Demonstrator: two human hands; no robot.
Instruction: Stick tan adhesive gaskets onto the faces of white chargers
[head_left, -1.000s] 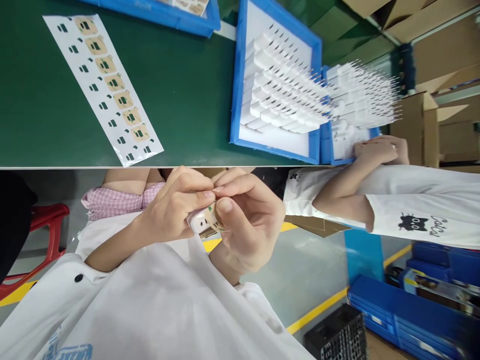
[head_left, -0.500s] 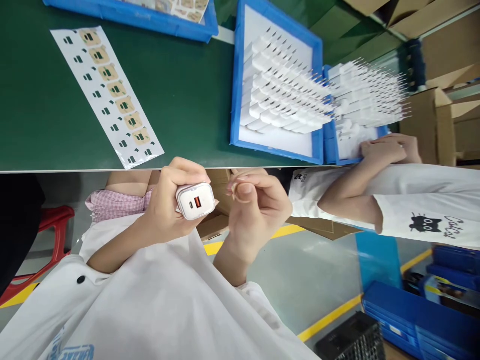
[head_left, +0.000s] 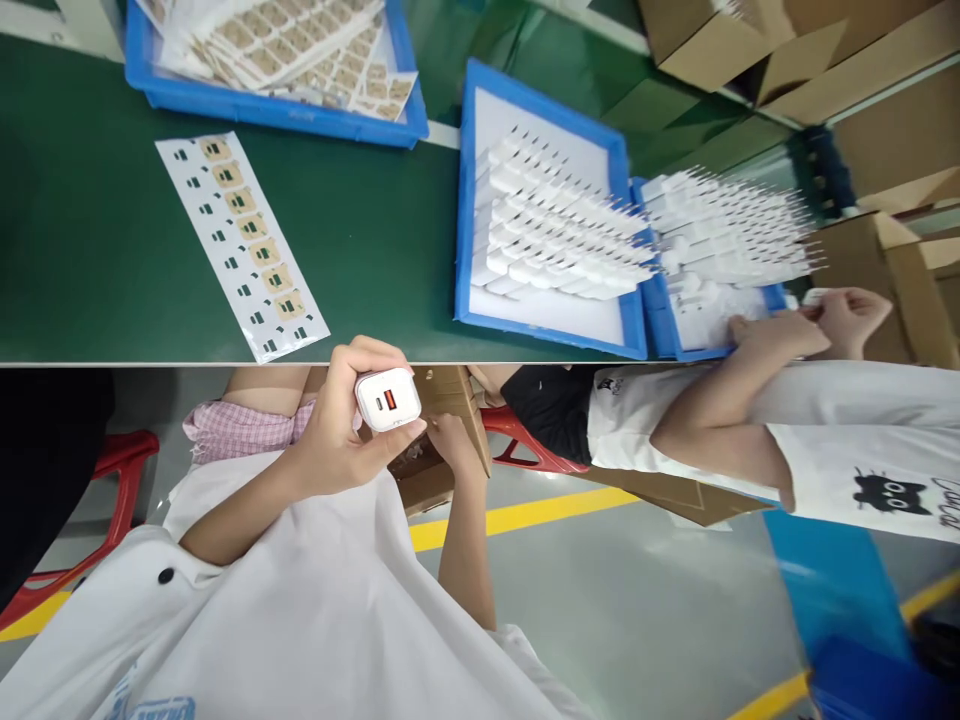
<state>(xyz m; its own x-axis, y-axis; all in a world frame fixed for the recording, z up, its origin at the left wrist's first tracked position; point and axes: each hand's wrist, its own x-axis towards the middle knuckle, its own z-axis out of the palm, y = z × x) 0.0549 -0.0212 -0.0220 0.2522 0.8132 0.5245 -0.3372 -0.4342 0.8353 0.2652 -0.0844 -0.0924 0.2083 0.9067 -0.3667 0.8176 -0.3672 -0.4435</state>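
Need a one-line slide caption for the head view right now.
Left hand grips a white USB charger below the green table's edge while the right hand reaches into a cardboard box.

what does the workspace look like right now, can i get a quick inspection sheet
surface: green bench, its edge running just above the hands
job's things: white charger in the left hand, port face toward the camera, one port orange; sticker sheet lies flat on the bench
clutter: blue tray with rows of white plugs; a second tray of plugs beside it; a tray of sheets at the far edge
grippers: left hand shut on the charger; right hand down at a cardboard box under the bench, grip unclear
cables: nothing seen
surroundings: a co-worker's arm at the second tray; red chair; yellow floor line; cartons behind
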